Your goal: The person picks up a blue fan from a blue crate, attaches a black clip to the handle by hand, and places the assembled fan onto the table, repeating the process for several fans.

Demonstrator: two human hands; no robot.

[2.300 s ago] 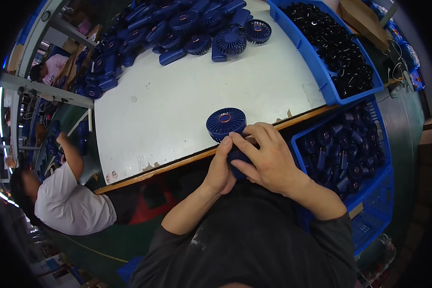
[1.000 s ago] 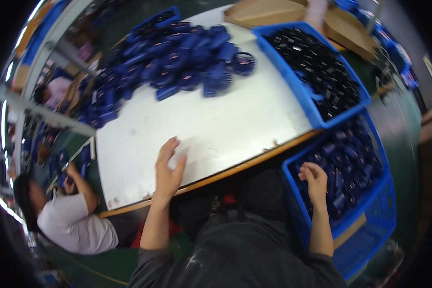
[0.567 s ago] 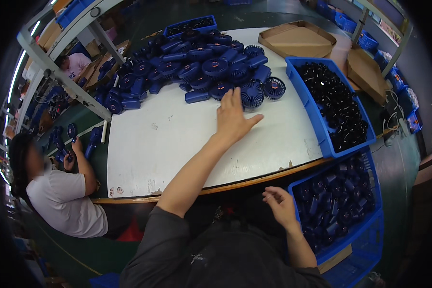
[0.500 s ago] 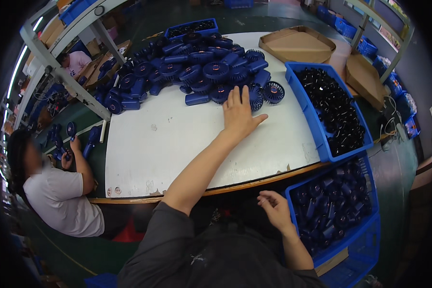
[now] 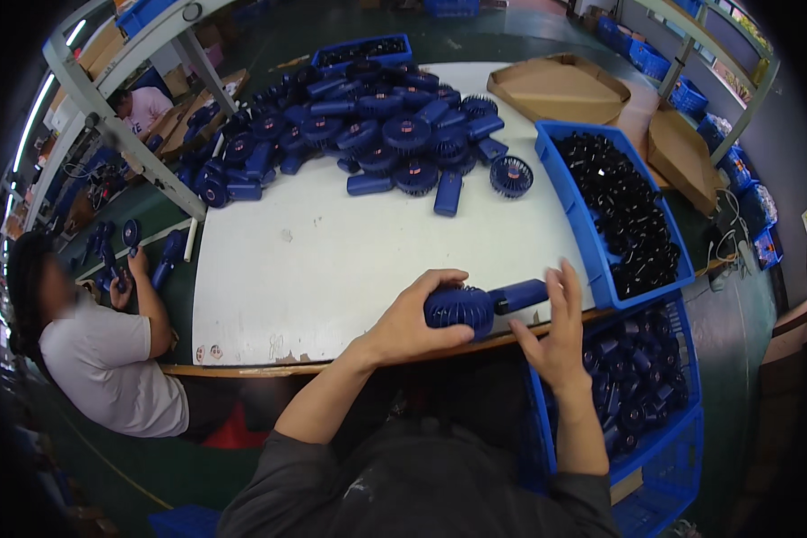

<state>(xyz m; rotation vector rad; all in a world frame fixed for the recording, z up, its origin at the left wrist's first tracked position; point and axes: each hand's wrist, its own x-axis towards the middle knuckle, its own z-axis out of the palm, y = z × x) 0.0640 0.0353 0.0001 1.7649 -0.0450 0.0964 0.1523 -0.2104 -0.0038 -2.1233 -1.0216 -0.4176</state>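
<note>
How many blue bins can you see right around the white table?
3: one blue bin of black parts at the table's right edge, one of blue parts lower right, one at the far end. Others may be hidden.

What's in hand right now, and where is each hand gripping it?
The left hand holds a blue handheld fan by its round head. The right hand, fingers open, only touches near the handle end.

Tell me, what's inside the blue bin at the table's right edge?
The blue bin is heaped with small black plastic parts, seemingly round fan pieces. Only the top layer shows; whatever lies beneath, and the bin's floor, is covered. Its near end runs close to the right hand.
</note>
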